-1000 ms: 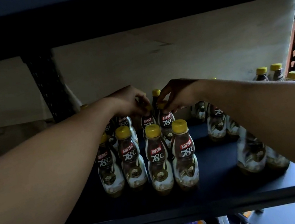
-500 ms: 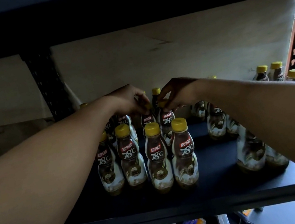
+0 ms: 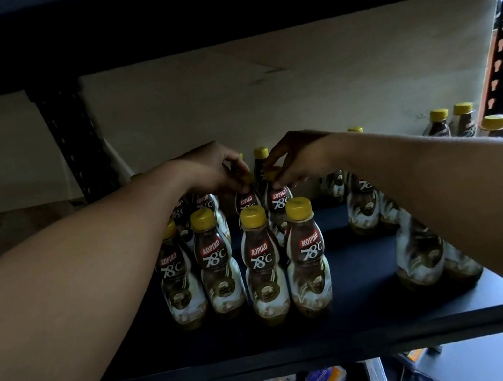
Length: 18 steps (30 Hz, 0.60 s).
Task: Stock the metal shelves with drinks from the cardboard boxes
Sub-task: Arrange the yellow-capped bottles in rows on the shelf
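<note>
Yellow-capped Kopiko 78°C bottles (image 3: 262, 265) stand upright in a tight block on the dark metal shelf (image 3: 366, 314): a front row of four, with more rows behind.

Left hand (image 3: 209, 170) reaches over the block. Its fingers (image 3: 238, 172) curl down and pinch the cap of a second-row bottle (image 3: 247, 202). Right hand (image 3: 303, 156) does likewise, pinching the cap of the neighbouring bottle (image 3: 279, 200). The two bottles touch. Their bases are hidden behind the front row (cannot tell whether they rest on the shelf or hang just above it).

A second group of bottles (image 3: 363, 204) stands to the right, partly hidden by the right forearm. A few more (image 3: 440, 123) stand at the far right back.

Progress, as judged: well under way, with this level perhaps half filled. Bare shelf shows between the two groups and along the front. Left to do: let go of this pair, then fill the gap. No cardboard boxes can be made out, so the remaining stock is unknown. Small packs (image 3: 325, 380) lie on the level below.
</note>
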Motion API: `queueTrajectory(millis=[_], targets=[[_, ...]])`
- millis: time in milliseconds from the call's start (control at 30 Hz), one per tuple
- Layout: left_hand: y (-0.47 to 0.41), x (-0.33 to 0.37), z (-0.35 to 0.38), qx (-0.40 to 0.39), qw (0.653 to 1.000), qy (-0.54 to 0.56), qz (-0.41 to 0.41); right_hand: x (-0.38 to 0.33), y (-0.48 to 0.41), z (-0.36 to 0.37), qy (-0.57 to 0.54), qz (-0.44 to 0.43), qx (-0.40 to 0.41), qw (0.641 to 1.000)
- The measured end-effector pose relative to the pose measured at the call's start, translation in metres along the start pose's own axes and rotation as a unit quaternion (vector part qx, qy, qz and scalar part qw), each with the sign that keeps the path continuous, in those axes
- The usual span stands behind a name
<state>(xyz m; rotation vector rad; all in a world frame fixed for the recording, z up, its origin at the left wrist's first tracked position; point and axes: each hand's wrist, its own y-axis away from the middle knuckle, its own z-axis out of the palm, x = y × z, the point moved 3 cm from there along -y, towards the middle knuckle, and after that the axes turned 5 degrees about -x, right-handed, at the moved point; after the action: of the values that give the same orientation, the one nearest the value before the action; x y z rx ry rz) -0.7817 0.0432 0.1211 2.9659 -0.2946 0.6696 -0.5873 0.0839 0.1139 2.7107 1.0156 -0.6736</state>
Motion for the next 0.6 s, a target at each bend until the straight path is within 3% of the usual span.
queueTrajectory(millis=[200, 400, 600], targets=[[0.014, 0.006, 0.0, 0.018, 0.999, -0.012, -0.026, -0.005, 0.01, 0.0, 0.008, 0.015, 0.005, 1.0], [0.052, 0.005, -0.023, 0.047, 0.998, -0.009, -0.044, -0.024, 0.036, -0.016, 0.101, 0.034, 0.043, 0.993], [0.11, 0.008, -0.046, 0.077, 0.996, -0.038, -0.035, -0.068, 0.062, -0.025, 0.137, -0.005, 0.069, 0.988]])
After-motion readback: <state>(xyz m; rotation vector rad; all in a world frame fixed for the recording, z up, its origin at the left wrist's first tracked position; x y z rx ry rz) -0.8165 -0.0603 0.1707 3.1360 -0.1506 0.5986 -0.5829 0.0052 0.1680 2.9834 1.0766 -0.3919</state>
